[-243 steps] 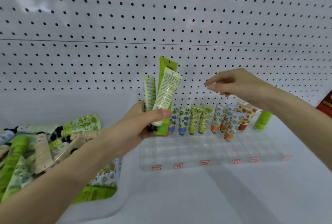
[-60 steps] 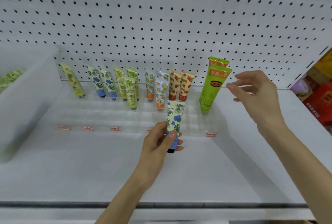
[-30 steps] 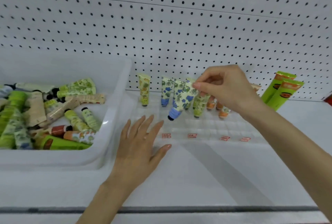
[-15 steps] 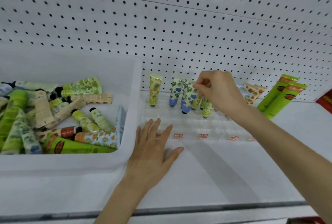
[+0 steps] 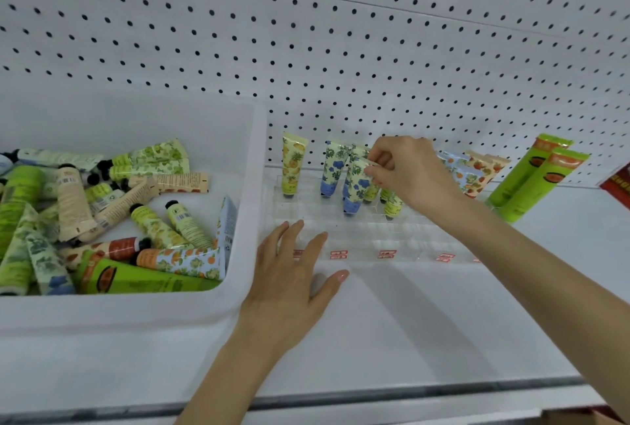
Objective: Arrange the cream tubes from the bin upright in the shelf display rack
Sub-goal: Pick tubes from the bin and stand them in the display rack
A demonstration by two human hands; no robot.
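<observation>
A clear display rack (image 5: 361, 244) sits on the white shelf against the pegboard. Small tubes stand in its back rows: a yellow pineapple tube (image 5: 292, 165), blue-flower tubes (image 5: 333, 169), green ones and orange-print ones (image 5: 472, 176). My right hand (image 5: 405, 170) pinches the top of a blue-flower tube (image 5: 356, 186), which stands cap down in a second-row slot. My left hand (image 5: 289, 271) lies flat with fingers spread on the rack's front left corner. The white bin (image 5: 218, 305) at the left holds several loose tubes (image 5: 112, 220).
Two tall green tubes (image 5: 535, 179) stand at the rack's right end. A red package (image 5: 618, 182) shows at the far right edge. Red price labels (image 5: 387, 254) line the rack's front. The shelf's front lip (image 5: 375, 390) runs below my arms.
My right hand has lowered the blue-flower tube from tilted above the rack to upright in a slot. My left hand let go of that tube earlier and now lies flat by the rack.
</observation>
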